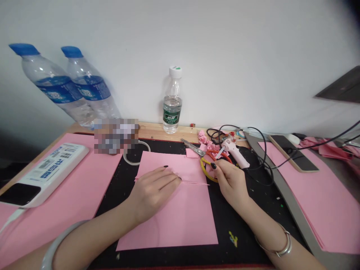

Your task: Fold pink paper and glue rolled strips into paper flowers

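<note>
A sheet of pink paper lies on the black mat, with a folded pink edge running across it. My left hand rests on the paper near that fold, fingers stretched out and pressed down flat. At the right, my right hand is closed, its thumb and curled fingers at the yellow handle of a pair of scissors. The blades of the scissors point up and to the left. Part of the handles is hidden behind the hand.
A pink glue gun with black cables and crumpled paper scraps lies behind my right hand. A water bottle stands by the wall; two large bottles lean left. A white device, pink sheets and a phone flank the mat.
</note>
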`<action>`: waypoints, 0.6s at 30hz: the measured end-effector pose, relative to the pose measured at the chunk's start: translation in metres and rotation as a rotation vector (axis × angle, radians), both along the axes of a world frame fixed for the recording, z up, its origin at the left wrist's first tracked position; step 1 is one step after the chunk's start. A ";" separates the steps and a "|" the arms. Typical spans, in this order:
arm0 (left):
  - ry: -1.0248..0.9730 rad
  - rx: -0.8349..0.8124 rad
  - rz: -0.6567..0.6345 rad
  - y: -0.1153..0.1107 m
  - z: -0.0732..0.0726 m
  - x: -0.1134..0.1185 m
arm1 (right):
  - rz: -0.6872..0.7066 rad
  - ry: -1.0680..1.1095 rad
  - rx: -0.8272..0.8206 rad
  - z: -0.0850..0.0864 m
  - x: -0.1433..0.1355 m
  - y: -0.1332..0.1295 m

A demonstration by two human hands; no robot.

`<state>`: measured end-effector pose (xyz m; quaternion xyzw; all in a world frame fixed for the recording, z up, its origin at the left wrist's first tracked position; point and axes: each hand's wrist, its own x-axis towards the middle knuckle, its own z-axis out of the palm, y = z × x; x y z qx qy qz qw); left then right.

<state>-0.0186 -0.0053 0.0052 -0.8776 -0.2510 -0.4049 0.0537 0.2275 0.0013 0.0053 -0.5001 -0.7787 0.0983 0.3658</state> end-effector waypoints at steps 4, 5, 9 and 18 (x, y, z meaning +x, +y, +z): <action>0.007 -0.005 0.005 0.000 -0.001 -0.001 | -0.007 0.038 0.055 0.001 0.000 0.002; 0.005 -0.004 0.006 0.000 -0.001 -0.001 | -0.014 0.047 0.066 0.001 0.000 0.002; -0.006 -0.004 0.001 0.002 -0.001 0.000 | 0.064 0.042 0.069 0.004 -0.002 -0.003; 0.047 -0.144 0.039 0.000 -0.012 0.006 | 0.358 -0.106 -0.050 0.000 -0.017 -0.006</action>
